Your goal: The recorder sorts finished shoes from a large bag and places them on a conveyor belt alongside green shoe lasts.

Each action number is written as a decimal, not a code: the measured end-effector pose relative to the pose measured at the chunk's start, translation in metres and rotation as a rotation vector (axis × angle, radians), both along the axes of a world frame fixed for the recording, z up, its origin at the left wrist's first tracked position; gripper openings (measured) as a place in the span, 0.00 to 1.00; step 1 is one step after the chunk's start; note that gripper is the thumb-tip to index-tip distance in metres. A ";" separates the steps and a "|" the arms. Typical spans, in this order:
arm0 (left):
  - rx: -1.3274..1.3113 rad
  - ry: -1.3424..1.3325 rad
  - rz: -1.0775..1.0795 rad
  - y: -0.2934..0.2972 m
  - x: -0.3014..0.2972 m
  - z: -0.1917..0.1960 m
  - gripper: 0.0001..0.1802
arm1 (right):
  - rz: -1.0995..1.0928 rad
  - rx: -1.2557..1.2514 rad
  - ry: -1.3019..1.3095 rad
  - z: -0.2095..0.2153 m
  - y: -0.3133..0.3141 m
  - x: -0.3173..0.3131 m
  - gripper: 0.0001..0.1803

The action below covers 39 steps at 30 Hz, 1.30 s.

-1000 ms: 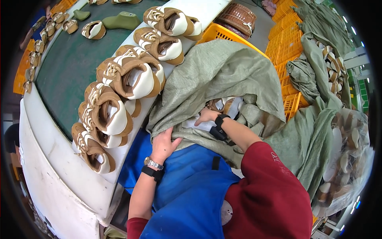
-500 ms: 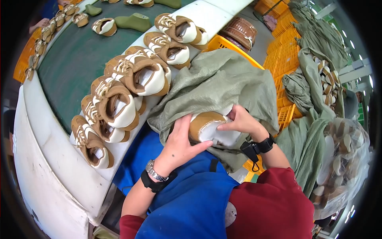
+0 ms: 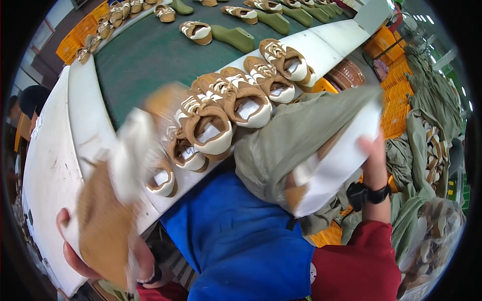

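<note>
At the lower left my left hand grips a tan-and-white shoe upper, badly smeared by motion. Its blurred white and tan parts stretch up over the table's near ledge. My right hand is closed on the edge of another shoe upper, its white inner side and some tan showing, also blurred. This one is held in front of a grey-green woven sack. Between the hands, several tan-and-white laced shoes stand along the white ledge, heels toward me.
Beyond the ledge runs a green surface carrying more shoes and olive-green shoe lasts. Orange crates and draped sacks line the right side. A clear plastic bag full of shoe parts sits at the lower right.
My hands, together on an upper at the sack's mouth before, have parted. The left has swung far left with an upper; the right has moved up and right with another. The view has shifted.
</note>
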<state>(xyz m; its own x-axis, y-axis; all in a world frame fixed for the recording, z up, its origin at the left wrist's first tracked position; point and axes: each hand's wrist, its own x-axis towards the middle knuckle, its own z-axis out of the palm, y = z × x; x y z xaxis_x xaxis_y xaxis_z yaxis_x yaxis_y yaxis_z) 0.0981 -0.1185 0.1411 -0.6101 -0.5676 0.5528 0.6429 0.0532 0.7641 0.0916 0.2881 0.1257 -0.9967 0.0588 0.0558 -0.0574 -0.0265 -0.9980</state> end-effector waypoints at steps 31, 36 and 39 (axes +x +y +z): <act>-1.448 -0.688 -0.792 0.106 -0.010 -0.238 0.35 | 0.340 0.302 -0.290 0.022 0.001 -0.015 0.26; -1.476 -0.567 -0.762 0.113 -0.010 -0.223 0.33 | -0.159 1.300 0.325 0.035 -0.014 -0.154 0.32; -1.451 -0.568 -0.739 0.111 -0.004 -0.217 0.32 | -0.115 1.594 0.084 0.011 -0.059 -0.228 0.32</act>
